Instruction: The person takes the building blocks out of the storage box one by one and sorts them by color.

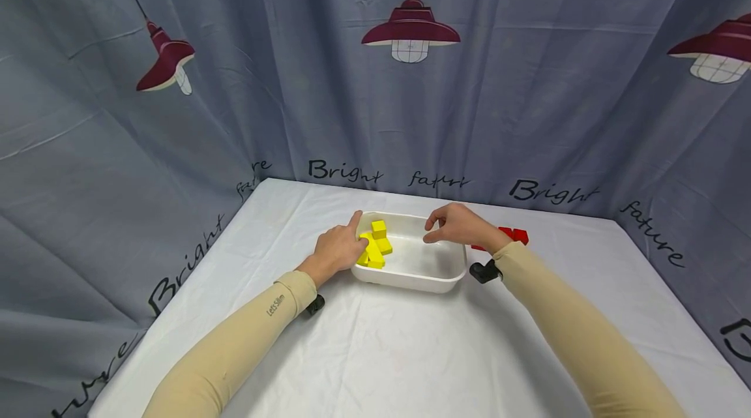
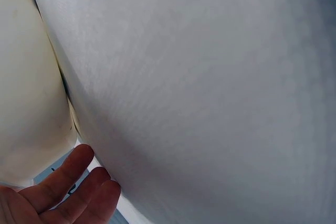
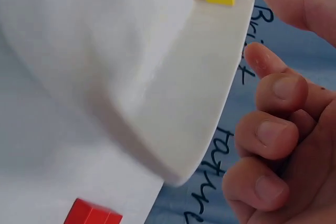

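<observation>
A white plastic tub [image 1: 411, 282] stands on the white cloth, with several yellow blocks [image 1: 379, 229] gathered at its left end. At that end my left hand [image 1: 337, 250] holds the wall, thumb over the rim and index finger stretched toward the far corner. The left wrist view has its other fingers [image 2: 68, 182] beside the tub's outer side. Over the tub's right part hovers my right hand [image 1: 457, 225], thumb and index fingertip apart with nothing between them. In the right wrist view its remaining fingers [image 3: 270, 132] are bent toward the palm.
Red blocks [image 1: 519, 235] lie on the cloth to the right of the tub, partly hidden by my right forearm. Black wrist cameras [image 1: 484, 271] hang under both wrists. A grey curtain [image 1: 328, 105] printed with lamps closes off the table's far edge.
</observation>
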`<state>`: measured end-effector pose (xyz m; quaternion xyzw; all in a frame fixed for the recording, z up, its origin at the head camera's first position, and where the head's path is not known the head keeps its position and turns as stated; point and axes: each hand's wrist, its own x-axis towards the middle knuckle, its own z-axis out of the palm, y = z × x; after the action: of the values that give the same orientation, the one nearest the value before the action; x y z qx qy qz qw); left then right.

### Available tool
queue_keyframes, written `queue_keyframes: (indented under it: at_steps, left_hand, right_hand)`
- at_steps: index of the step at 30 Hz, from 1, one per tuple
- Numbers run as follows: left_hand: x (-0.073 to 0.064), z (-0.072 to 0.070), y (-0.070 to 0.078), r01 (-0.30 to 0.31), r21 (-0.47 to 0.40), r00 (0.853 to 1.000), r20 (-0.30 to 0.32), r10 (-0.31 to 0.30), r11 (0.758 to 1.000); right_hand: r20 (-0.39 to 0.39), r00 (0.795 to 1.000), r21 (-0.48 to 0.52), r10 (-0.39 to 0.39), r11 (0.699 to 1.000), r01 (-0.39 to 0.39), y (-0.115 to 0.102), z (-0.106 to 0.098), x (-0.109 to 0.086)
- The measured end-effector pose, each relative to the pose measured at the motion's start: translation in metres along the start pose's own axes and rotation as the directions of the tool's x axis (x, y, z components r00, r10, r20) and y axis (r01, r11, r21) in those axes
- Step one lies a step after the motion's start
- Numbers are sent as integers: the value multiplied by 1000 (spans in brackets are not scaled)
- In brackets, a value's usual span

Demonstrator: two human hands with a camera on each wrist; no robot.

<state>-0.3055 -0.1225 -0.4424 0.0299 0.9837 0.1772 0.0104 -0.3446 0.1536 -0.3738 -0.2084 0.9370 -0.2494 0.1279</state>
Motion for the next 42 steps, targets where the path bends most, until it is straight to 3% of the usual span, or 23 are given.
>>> queue_keyframes:
  at_steps: [8,15,21,42]
  left_hand:
    - [-1,0,0,2,1,1000,1,-2,1000]
    - [-1,-1,1,1,6,1000,4,-1,1000]
    - [-1,-1,1,6,6,1000,6,-6,1000]
    - [-3,-1,3,18,11,1000,8,-19,1000]
  right_hand:
    - [50,998,-41,-26,999,28,-16,10,18]
    - [53,996,7,-75,997,75,-22,21,34]
    - [59,996,30,-66,997,65,-27,29,43]
    - [65,994,3,-89,996,90,-23,51,65]
